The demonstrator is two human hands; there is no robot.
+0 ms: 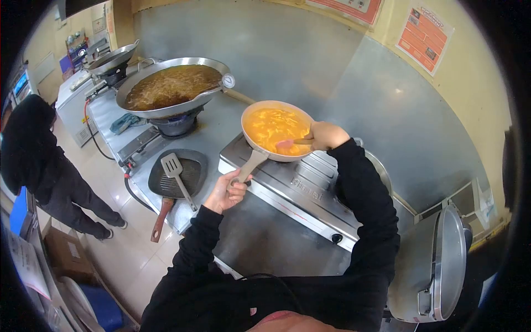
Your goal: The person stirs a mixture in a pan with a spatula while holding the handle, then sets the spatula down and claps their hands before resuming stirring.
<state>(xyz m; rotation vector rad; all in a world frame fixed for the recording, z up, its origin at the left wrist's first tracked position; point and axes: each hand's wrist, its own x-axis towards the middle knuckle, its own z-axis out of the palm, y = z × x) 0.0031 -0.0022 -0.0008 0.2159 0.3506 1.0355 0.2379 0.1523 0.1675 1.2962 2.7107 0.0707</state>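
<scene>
My left hand is closed around the pale handle of a frying pan. In the pan lies an orange-yellow, egg-like mixture with lighter, partly set pieces. At its right edge, my right hand grips a spatula with a pink head, which dips into the mixture. The pan sits over the left side of a silver Rinnai gas stove; whether it rests on the burner cannot be made out.
Left of the stove, a slotted turner lies across a square grill pan. Behind stands a large wok of bubbling brown oil with a thermometer. A tall metal pot is at right. Another person stands at far left.
</scene>
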